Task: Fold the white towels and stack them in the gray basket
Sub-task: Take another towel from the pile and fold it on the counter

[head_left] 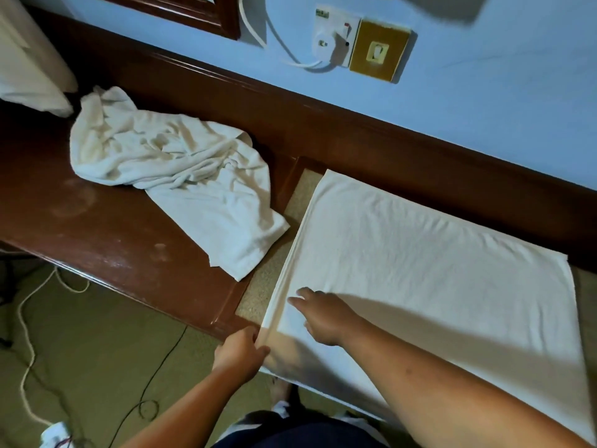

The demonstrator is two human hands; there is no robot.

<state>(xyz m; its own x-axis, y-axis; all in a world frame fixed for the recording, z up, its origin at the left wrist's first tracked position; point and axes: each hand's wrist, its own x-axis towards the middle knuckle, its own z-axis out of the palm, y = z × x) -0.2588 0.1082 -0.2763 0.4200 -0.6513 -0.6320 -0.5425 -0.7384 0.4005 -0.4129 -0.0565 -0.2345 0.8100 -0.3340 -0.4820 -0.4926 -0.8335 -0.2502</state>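
Two white towels lie on the long dark wooden counter (97, 227) under the blue wall, seen from the head camera looking down. One, the flat towel (436, 270), is spread smooth in layers over the speckled beige inset (290, 221) on the right part of the counter, its near edge hanging a little over the front. Just beside it on the left, touching the inset's edge, sits the crumpled towel (168, 169), bunched in a loose heap on the bare wood. The person's left hand (240, 354) has its fingers curled round the near left corner of the flat towel, pinching the stacked edges at the counter's front. Their right hand (323, 315) rests palm down on top of the same towel near its left edge, fingers stretched out straight and holding nothing. On the wall above, a white plug (324, 43) sits in a socket next to a brass switch plate (379, 51). Down on the floor at the left trail a white cable (26, 318) and a thin black cable (161, 367)
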